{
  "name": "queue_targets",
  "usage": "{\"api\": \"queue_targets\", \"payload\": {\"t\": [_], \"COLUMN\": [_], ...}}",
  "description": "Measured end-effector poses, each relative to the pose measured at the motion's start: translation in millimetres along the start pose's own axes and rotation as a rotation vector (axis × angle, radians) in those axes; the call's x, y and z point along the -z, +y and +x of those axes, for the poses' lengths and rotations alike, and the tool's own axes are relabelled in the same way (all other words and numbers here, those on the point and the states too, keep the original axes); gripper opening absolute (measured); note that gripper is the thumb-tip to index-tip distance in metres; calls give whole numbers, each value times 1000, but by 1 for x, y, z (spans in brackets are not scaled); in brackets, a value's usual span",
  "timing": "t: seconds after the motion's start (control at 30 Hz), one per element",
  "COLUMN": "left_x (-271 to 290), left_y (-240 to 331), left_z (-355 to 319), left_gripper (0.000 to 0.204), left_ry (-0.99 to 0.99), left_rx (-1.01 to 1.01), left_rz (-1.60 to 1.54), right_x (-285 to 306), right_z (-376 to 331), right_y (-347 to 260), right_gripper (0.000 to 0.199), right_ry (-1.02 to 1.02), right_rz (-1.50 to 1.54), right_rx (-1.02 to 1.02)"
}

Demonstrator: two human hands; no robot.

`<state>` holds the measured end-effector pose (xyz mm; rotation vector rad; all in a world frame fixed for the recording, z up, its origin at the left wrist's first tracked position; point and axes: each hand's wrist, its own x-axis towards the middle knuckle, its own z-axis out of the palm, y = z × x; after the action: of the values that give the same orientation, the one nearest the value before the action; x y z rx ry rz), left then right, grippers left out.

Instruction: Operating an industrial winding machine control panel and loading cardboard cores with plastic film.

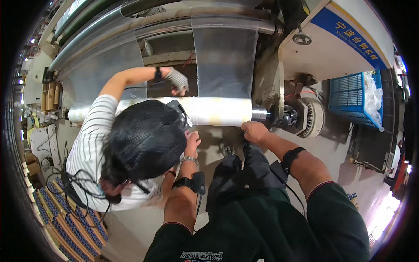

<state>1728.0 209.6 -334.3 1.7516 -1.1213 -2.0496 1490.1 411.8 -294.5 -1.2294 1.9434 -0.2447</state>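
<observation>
Right hand: your right hand (256, 132) is at the lower edge of the roll's right end, fingers bent and turned inward; their undersides are hidden, so whether they close on anything cannot be told.
Left hand: your left hand (192, 142) is just below the roll, fingers curled near the co-worker's cap (146, 139); its palm is out of sight, and its grip cannot be told.
Film roll: the pale film roll (222, 112) lies crosswise just beyond both your hands, its right end above your right fingertips; the cap and a dark flat device (180, 110) cover part of its middle.
Roll end: a bare metal shaft (260, 114) emerges beyond the film's right edge, near your right hand, and runs toward a dark coupling (290, 117).
Co-worker: the person in the striped shirt (89, 144) leans in at your left; their gloved hand (177, 80) is above the roll, beside the gap between two clear film webs.
Film webs: the right web (224, 56) meets the roll between straight side edges; the left web (109, 65) is partly covered by the co-worker's arm.
Floor: grey floor (325, 153) shows between your right forearm and the blue crate (347, 94).
</observation>
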Motion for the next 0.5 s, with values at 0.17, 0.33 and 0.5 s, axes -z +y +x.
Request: {"api": "queue_targets", "payload": {"t": [0.17,0.33,0.5], "left_x": [32,69,86], "left_y": [-20,-30,28], "left_z": [27,15,-12], "left_gripper": [71,69,37], "left_ry": [208,273,260], "left_rx": [76,-25,-542], "left_rz": [-229,-591,-58], "right_x": [-5,-5,-4], "right_z": [32,37,37], "right_y": [-6,-6,8], "right_gripper": [36,35,35], "right_ry": [-53,-41,-59], "right_rz": [15,105,148], "right_rx": [18,6,2]}}
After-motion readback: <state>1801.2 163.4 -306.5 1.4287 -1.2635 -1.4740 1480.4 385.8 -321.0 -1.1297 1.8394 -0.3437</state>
